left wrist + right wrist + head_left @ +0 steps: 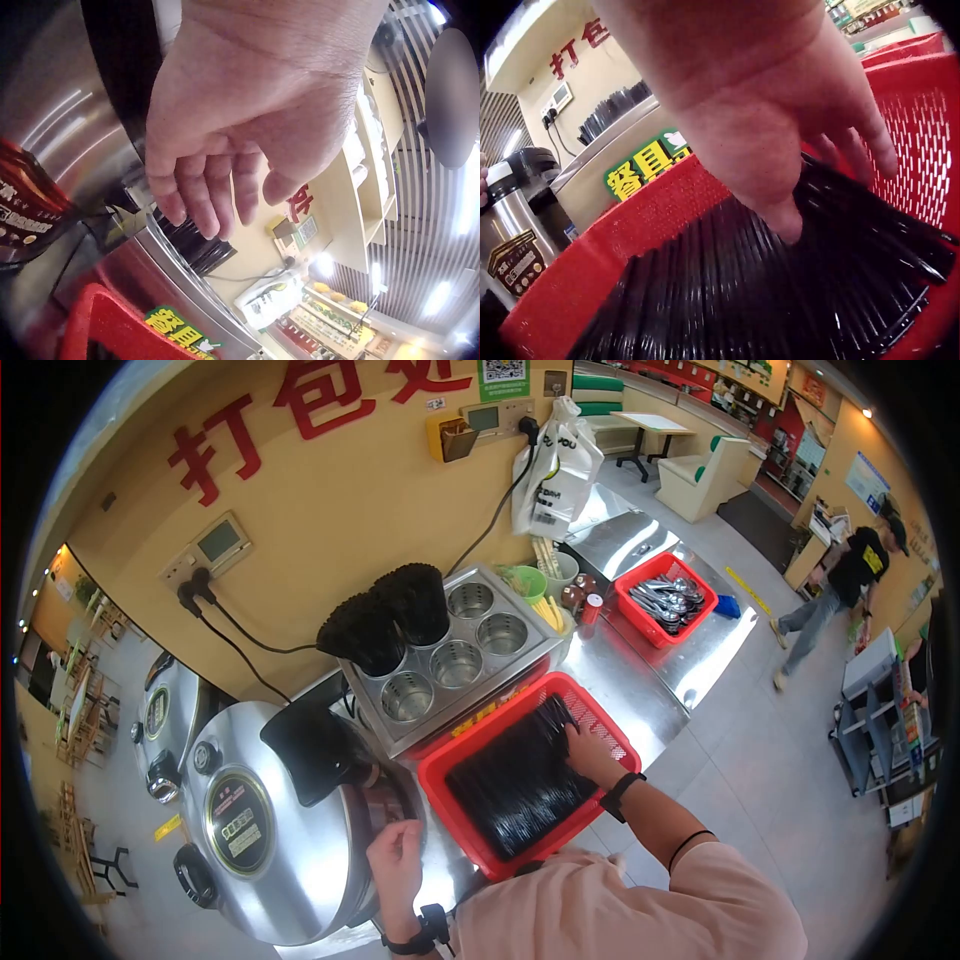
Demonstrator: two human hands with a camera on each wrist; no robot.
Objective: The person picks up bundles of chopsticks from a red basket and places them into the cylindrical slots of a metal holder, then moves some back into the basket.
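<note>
A heap of glossy black chopsticks (515,785) lies side by side in a red plastic basket (447,840). My right hand (597,753) reaches into the basket at their right end. In the right wrist view, the thumb of that hand (757,135) lies over the chopsticks (705,277), its other fingers on the far side, with several sticks between. Left of the basket, beside the big steel cooker, my left hand (396,855) hangs with fingers loosely curled. Seen in the left wrist view, this hand (247,127) holds nothing.
Behind the basket stands a steel holder (430,735) with perforated cups; black chopsticks (365,635) fill two of them. A large steel cooker (290,870) and a black-topped container (310,750) stand left. Spoons (668,603) fill another red basket (640,630). A person (845,585) walks at right.
</note>
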